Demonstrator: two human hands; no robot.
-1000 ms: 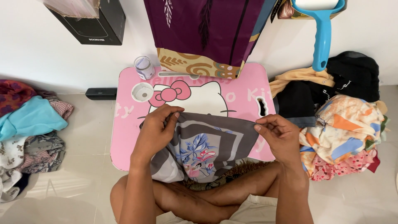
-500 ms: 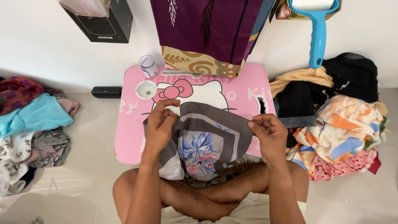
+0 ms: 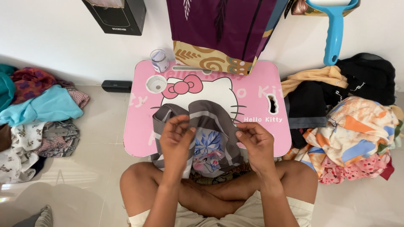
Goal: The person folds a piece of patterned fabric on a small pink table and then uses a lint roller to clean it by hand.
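At the centre of the frame we find both hands working a grey scarf with a blue floral print (image 3: 210,138), which lies across the near half of a pink cartoon-cat lap table (image 3: 256,88) and hangs off its front edge toward the crossed legs. The left hand (image 3: 176,141) has its fingers closed on a fold of the scarf left of centre; the right hand (image 3: 256,143) pinches the cloth's right edge between thumb and fingers. Both grips are clamped on the fabric, and the hands stand near each other, with the gathered cloth bunched between them.

We judge the step in hand to be folding: the scarf is doubled up but not yet squared, its upper corners humped rather than flat. The next move, in our view, calls for matching the held edges and pressing the fold flat on the table's bare pink surface, with care that the slack lower part does not slide off the front.

Noted around the work: a small clear cup (image 3: 160,61) at the table's upper left corner, a purple patterned cloth (image 3: 223,29) hanging above, a blue-handled lint roller (image 3: 334,33) in the upper right, a heap of clothes at left (image 3: 38,117) and another heap at right (image 3: 349,126).
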